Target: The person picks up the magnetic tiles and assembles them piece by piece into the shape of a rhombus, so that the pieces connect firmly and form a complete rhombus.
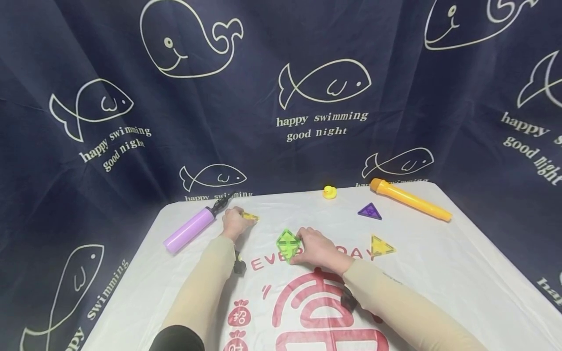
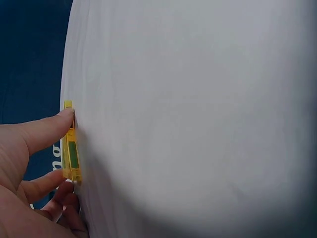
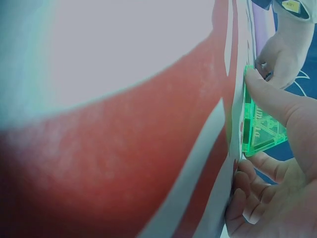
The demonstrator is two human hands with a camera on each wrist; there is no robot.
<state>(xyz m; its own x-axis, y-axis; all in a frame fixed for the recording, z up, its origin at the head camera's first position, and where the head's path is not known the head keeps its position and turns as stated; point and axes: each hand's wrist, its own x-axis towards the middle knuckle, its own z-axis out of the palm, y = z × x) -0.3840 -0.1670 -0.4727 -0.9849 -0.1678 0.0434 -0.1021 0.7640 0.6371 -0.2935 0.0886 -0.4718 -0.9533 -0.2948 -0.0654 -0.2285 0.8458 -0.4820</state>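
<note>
Left hand (image 1: 234,224) pinches yellow tile (image 2: 73,151), centre-left of head view; right hand (image 1: 318,247) pinches green diamond (image 1: 287,242), mid-frame; weak pinching might let either slip.

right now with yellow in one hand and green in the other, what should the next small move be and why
Probably ease the left hand and its yellow tile toward the green diamond: the left hand pinches the yellow tile, the right hand grips the diamond, and white tabletop shows between them.
</note>
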